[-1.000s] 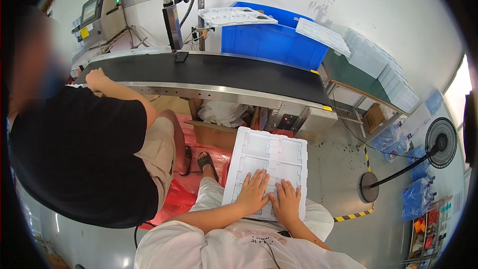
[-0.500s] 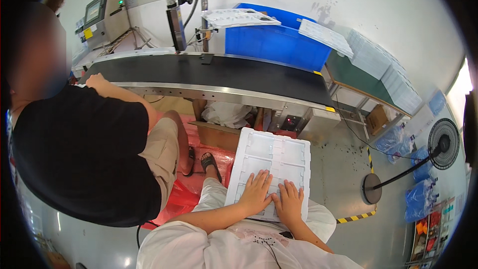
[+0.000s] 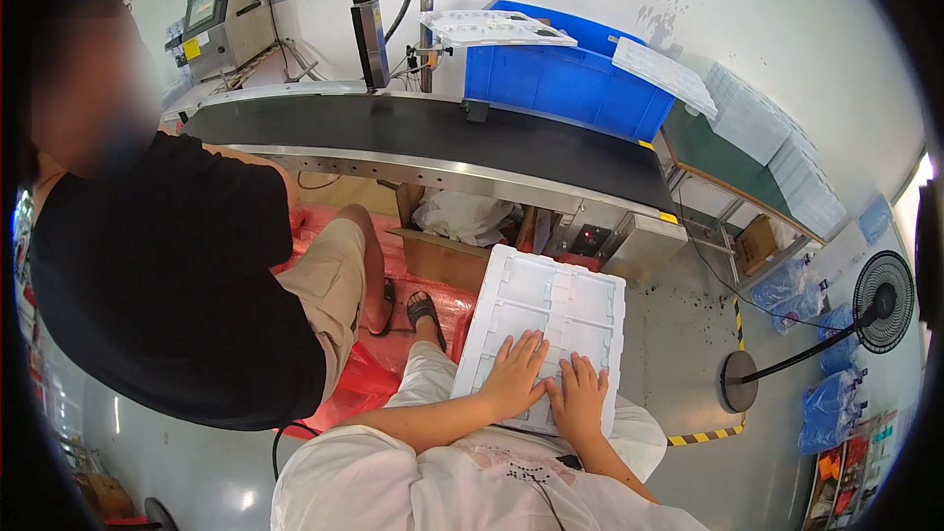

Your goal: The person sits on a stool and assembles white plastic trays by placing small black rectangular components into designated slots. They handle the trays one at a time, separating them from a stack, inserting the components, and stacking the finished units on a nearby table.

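A white plastic tray [image 3: 580, 300] with several shallow rectangular recesses rests across my lap. My left hand [image 3: 514, 374] lies flat on it, fingers stretched toward its far end. Beside it, my right hand [image 3: 579, 395] also lies flat with spread fingers, near the tray's right edge. The two thumbs almost meet. Neither hand grips anything, and whether more trays are stacked under the top one I cannot tell.
Ahead runs a black conveyor belt [image 3: 393, 133]. Behind it stands a blue bin [image 3: 560, 79] with white trays on its rim. Tray stacks [image 3: 757, 123] fill a green table at right. A person in black [image 3: 177, 285] sits at left; a fan [image 3: 882, 302] stands right.
The whole view has shifted slightly, so the scene sits a little further right. The person at left has drawn their arm back from the belt. My hands stay on the tray.
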### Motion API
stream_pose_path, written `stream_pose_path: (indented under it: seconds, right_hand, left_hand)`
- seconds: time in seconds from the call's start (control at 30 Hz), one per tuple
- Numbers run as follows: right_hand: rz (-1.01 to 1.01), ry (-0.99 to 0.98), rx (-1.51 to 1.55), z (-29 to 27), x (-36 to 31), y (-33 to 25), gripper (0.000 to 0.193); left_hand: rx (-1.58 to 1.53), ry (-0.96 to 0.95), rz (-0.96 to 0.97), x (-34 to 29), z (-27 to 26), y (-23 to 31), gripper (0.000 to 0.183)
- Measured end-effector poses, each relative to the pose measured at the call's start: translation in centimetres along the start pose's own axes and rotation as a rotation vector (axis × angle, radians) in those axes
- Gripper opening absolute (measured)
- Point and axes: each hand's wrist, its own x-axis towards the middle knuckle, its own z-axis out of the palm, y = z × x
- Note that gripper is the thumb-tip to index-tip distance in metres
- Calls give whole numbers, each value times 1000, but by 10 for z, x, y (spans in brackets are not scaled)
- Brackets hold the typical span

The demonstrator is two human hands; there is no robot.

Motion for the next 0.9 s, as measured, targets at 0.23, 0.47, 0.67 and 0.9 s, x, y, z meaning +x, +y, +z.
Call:
stream_pose_path:
  seconds: [0.23,0.47,0.67,0.9]
  right_hand:
    - [10,4,19,-1,0,-1,47]
    - [2,0,-7,-1,1,-1,43]
    - [5,4,-8,-2,0,-2,46]
    - [10,-7,-5,-1,1,-3,47]
  left_hand:
    - [-23,21,-2,0,0,1,65]
    - [-16,20,0,1,1,-1,64]
    - [-22,19,-4,0,0,0,64]
    - [-29,11,-6,2,-2,0,64]
